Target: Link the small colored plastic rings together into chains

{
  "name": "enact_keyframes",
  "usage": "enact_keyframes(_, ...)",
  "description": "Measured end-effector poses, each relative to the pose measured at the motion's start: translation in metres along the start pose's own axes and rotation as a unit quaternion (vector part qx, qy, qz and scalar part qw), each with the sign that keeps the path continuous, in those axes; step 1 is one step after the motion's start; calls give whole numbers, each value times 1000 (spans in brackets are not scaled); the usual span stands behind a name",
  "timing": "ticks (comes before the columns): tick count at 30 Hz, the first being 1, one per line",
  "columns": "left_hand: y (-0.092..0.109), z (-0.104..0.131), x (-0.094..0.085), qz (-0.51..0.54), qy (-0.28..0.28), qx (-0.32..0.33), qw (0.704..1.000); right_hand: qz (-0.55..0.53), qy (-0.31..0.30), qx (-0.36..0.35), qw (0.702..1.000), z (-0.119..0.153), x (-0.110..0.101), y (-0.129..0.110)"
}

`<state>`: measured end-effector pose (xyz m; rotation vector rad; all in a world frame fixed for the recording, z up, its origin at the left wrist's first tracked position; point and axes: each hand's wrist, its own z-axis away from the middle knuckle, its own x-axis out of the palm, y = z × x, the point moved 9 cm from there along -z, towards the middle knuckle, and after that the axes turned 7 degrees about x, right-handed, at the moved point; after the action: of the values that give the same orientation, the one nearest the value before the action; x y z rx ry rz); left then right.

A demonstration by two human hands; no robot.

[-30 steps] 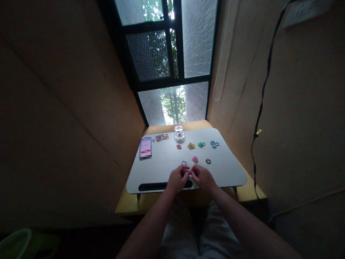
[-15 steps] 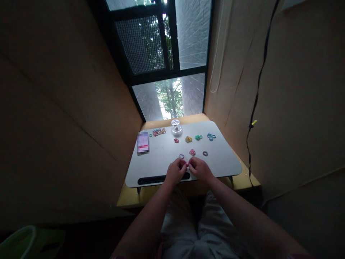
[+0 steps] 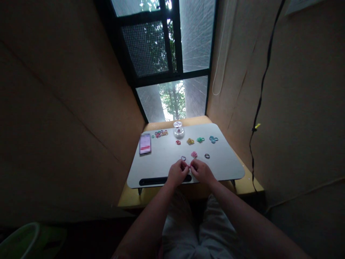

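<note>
Over the near part of a white lap table (image 3: 159, 163), my left hand (image 3: 178, 172) and my right hand (image 3: 202, 171) meet with fingertips pinched on a small pink hair tie (image 3: 189, 166). Fingers hide most of it. Just beyond my left fingertips lies a pale purple hair tie (image 3: 183, 158). A pink pile of ties (image 3: 194, 154) and a dark tie (image 3: 207, 156) sit past my right hand. Farther back are red ties (image 3: 178, 142), yellow ties (image 3: 190, 141), green ties (image 3: 200, 139) and blue ties (image 3: 213, 139), each grouped by colour.
A clear round jar (image 3: 178, 131) stands at the back of the table, with a mixed-colour pile (image 3: 161, 133) to its left. A phone-like slab (image 3: 145, 144), blurred out, lies at the left. A black slot (image 3: 153, 180) runs along the front edge. Behind is a window (image 3: 172, 100).
The whole view has shifted slightly. Both hands stay pinched together over the same spot, with the pink hair tie between them; the fingertips have moved only a little.
</note>
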<state>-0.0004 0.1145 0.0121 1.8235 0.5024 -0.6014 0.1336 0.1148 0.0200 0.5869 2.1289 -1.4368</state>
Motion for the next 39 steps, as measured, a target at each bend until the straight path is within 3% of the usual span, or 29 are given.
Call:
enact_keyframes(8,-5,-4,1,-7,1,-36,999,-19,-1,8,1000,0,0,0)
enact_keyframes(12,-5,-3,1,-10,6,-22,1000,-65,-18,14,998,0,3,2)
enact_keyframes(21,-7,-8,2,-38,7,-43,998,2,-8,-15,1000,-1,2,0)
enact_keyframes(32,-2,-6,-1,30,23,-4,999,-18,-40,75,996,-20,7,16)
enact_keyframes(39,-3,-6,3,48,3,-2,999,-28,-20,63,997,-16,5,15)
